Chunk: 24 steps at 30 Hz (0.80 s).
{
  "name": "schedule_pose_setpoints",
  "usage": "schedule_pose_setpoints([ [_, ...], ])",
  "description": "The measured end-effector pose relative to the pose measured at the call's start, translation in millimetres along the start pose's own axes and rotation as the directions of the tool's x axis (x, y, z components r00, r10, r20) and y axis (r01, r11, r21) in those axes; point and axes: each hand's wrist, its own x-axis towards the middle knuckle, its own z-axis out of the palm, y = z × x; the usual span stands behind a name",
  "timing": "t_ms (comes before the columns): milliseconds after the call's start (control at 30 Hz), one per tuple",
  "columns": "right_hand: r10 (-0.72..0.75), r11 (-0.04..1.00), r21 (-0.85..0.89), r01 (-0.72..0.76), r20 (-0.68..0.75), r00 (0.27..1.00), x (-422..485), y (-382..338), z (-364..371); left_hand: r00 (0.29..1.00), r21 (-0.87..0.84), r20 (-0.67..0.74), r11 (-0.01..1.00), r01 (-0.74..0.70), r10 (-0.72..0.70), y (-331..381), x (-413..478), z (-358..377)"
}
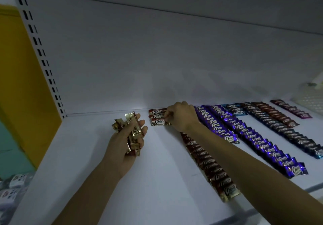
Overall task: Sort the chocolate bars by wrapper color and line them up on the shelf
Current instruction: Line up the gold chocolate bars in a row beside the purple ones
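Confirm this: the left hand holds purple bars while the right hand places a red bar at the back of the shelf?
No. In the head view the left hand holds red-and-gold bars, not purple; the right hand does place a red bar at the back of the shelf.

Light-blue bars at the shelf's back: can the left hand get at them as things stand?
Probably not. The left hand grips a bunch of red-and-gold bars, and the right forearm and purple rows lie between it and the light-blue bars.
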Motion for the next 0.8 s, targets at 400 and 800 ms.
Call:
schedule_pose_setpoints([
  [400, -0.115, 0.984, -0.127, 0.125, 0.087, 0.990, 26.7, -6.3, 9.9, 1.000, -0.012, 0.030, 1.000, 0.001, -0.001, -2.1, 5.3, -3.4],
  [800, -0.094, 0.991, -0.084, 0.102, 0.097, 0.991, 27.9, -8.9, 11.9, 1.000, -0.016, 0.026, 1.000, -0.001, 0.001, -3.1, 5.3, -2.8],
])
